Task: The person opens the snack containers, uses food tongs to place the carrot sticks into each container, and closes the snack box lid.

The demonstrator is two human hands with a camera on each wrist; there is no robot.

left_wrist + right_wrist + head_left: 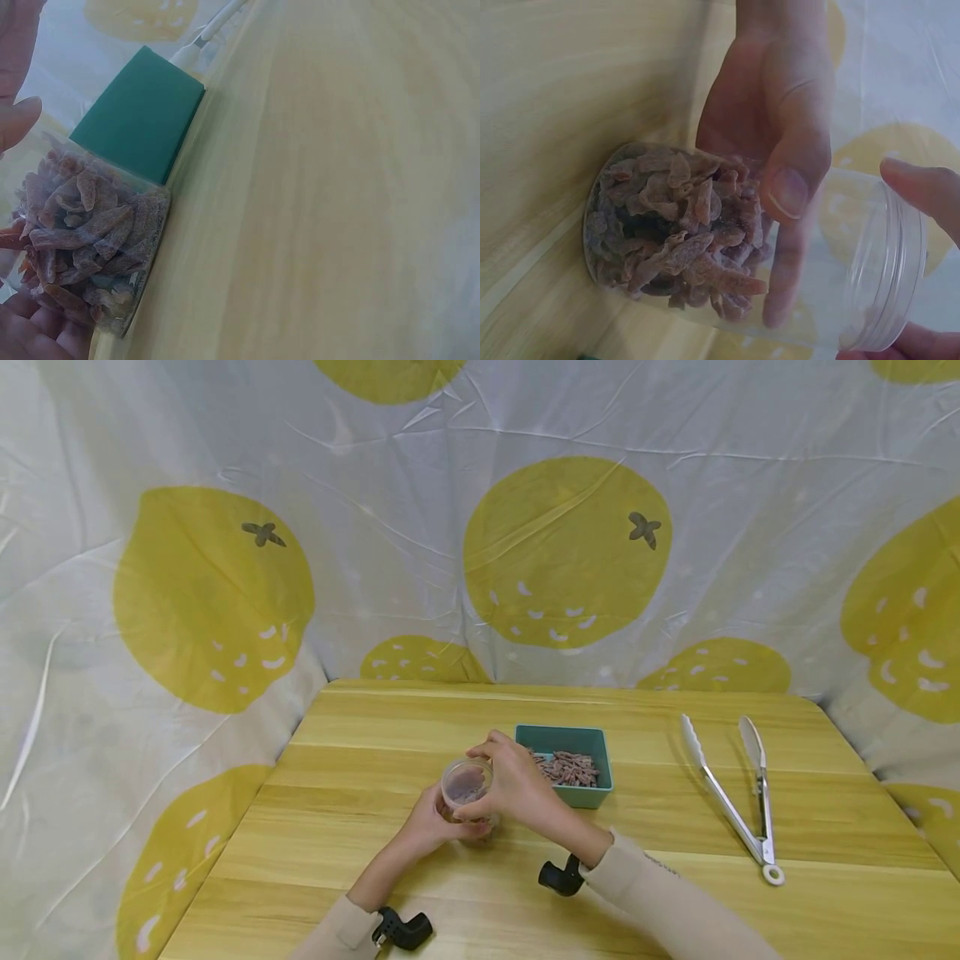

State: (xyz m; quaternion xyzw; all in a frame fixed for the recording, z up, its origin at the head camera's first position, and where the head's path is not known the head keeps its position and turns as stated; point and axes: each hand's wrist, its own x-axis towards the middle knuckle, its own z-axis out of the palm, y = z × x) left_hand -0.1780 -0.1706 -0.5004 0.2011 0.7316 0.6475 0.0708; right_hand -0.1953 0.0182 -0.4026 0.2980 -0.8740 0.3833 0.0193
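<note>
A clear plastic jar point(467, 782) stands on the table, its lower part filled with brownish, powdery dried strips point(682, 232). My left hand point(427, 823) grips the jar's body from the left, the thumb lying across its side in the right wrist view. From above, my right hand point(519, 783) holds the jar's clear ringed top point(889, 262), thumb on one side and fingers on the other. Just beyond the right hand sits a teal rectangular box point(576, 798), holding more of the same strips point(567, 769).
Metal tongs point(763, 827) with pale tips lie spread at the right of the wooden table point(360, 760). A white curtain point(390, 552) with yellow fruit prints hangs along the table's back and sides.
</note>
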